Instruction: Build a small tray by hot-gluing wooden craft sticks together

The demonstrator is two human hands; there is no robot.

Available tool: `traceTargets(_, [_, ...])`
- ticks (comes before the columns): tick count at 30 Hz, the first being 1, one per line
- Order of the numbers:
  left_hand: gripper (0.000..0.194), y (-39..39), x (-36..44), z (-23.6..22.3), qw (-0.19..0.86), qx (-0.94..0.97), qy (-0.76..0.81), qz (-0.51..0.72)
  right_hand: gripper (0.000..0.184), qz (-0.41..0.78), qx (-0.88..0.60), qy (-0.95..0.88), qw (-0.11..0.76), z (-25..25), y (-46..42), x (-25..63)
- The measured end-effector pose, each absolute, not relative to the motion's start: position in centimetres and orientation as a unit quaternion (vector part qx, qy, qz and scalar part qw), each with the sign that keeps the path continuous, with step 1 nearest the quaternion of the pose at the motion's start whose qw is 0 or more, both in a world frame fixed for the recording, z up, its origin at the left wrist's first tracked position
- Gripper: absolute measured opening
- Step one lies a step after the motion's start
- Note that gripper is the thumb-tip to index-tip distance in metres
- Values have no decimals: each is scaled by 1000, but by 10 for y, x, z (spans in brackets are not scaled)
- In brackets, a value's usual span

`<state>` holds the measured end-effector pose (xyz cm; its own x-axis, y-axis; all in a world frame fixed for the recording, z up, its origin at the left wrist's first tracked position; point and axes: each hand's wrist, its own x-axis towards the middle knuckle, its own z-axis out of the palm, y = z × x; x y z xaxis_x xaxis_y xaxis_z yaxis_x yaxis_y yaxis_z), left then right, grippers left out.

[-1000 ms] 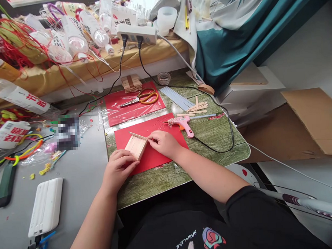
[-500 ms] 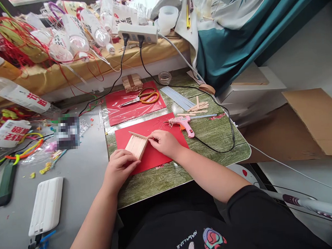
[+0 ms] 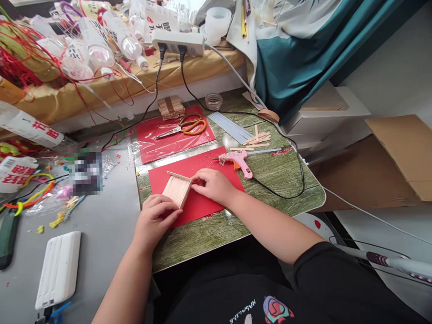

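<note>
A small panel of wooden craft sticks (image 3: 176,189) lies tilted over a red sheet (image 3: 206,200), with one stick (image 3: 179,176) along its far edge. My left hand (image 3: 156,213) grips the panel's near left corner between thumb and fingers. At the far right corner, my right hand (image 3: 212,185) pinches the end of the edge stick. Just beyond that hand a pink glue gun (image 3: 242,163) rests on its side, with stringy glue around its nozzle.
Scissors (image 3: 186,127) and a banded bundle of craft sticks (image 3: 171,108) lie on a wrapped red pack. Glue sticks (image 3: 232,128) and loose craft sticks (image 3: 258,138) are to the right. The glue gun's black cord loops along the table's right side. A white power bank (image 3: 59,269) lies left.
Both hands and the panel stay almost where they were. The right fingers have shifted very slightly at the stick's end; the whole view has drifted a little.
</note>
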<state>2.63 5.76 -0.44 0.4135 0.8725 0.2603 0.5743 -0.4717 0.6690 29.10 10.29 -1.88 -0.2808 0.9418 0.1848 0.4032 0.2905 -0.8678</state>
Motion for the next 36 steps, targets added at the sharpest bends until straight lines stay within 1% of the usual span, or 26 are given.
traceTargets(11, [4, 58, 26, -5, 245, 806, 446, 302, 11, 344, -487, -702, 389, -20, 99, 285])
traceTargets(21, [10, 57, 26, -5, 248, 802, 457, 295, 14, 323, -488, -703, 404, -23, 102, 286])
traceTargets(28, [10, 57, 27, -2, 246, 807, 456, 284, 19, 343, -481, -700, 400, -23, 101, 287])
traceTargets(30, [13, 56, 26, -2, 245, 807, 460, 277, 20, 362, -479, -691, 403, -24, 101, 287])
traceTargets(32, [24, 55, 25, -2, 226, 813, 465, 268, 19, 371, -480, -680, 411, -24, 101, 289])
traceTargets(34, [33, 53, 23, 0, 181, 827, 468, 253, 13, 367, -480, -676, 423, -24, 101, 290])
traceTargets(36, [28, 52, 20, 2, 126, 845, 467, 230, 8, 358, -474, -675, 438, -22, 100, 292])
